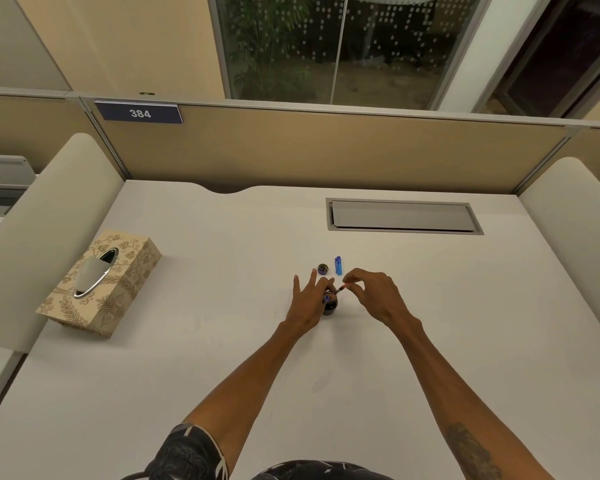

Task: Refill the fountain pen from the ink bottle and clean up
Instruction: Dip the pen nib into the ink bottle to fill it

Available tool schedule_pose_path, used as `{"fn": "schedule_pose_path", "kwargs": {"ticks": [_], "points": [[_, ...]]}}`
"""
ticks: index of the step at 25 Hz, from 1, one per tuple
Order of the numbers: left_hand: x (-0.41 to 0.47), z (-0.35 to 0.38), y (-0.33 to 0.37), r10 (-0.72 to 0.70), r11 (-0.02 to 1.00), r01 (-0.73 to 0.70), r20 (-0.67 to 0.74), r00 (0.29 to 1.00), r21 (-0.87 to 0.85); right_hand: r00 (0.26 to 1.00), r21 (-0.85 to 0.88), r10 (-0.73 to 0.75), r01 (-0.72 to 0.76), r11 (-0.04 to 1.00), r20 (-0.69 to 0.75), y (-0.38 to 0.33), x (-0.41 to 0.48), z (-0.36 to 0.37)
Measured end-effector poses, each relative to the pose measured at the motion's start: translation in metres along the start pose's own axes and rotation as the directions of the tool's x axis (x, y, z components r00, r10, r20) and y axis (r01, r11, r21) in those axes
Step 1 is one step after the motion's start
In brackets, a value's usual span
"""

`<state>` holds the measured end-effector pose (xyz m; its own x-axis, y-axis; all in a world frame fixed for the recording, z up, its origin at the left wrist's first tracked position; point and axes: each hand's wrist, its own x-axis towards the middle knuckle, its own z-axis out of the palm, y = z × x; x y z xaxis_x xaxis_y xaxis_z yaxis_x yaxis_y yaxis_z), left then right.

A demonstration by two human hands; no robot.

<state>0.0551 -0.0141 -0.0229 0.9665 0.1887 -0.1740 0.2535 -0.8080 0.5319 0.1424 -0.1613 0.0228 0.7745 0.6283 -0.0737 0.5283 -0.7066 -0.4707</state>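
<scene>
— Where is the ink bottle (329, 307) now?

— On the white desk (222, 341), in the middle. The left hand (309, 301) steadies it, thumb side against the bottle, the other fingers spread open.

— And the pen?

— The right hand (373, 296) pinches the pen part (340, 289) between thumb and forefinger, its lower end at the bottle mouth. The bottle cap (323, 269) and a blue pen piece (339, 265) lie just behind. A tissue box (101, 285) stands well apart, on the left.

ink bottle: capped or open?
Open. The ink bottle stands upright by the left hand, with the pen part in the right hand angled at its mouth; its cap lies separately behind.
</scene>
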Motion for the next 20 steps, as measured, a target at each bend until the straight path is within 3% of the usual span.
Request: {"fn": "schedule_pose_path", "kwargs": {"ticks": [7,11,14,20], "points": [[0.000,-0.001,0.001,0.003,0.999,-0.004,0.018,1.000,0.035,0.988,-0.058,0.110,-0.117,0.991,-0.111,-0.006,-0.001,0.007],[-0.002,-0.002,0.000,0.012,0.999,-0.012,0.006,1.000,0.046,0.998,0.033,0.051,-0.049,0.998,-0.039,0.000,-0.001,0.000],[-0.001,-0.002,-0.001,0.016,0.999,-0.016,0.011,1.000,0.033,1.000,-0.029,-0.006,0.006,1.000,-0.018,0.005,0.000,0.000],[-0.003,-0.001,-0.001,0.030,0.999,-0.030,0.000,1.000,0.032,0.987,0.014,0.159,-0.159,0.987,-0.026,0.000,-0.001,0.015]]}}
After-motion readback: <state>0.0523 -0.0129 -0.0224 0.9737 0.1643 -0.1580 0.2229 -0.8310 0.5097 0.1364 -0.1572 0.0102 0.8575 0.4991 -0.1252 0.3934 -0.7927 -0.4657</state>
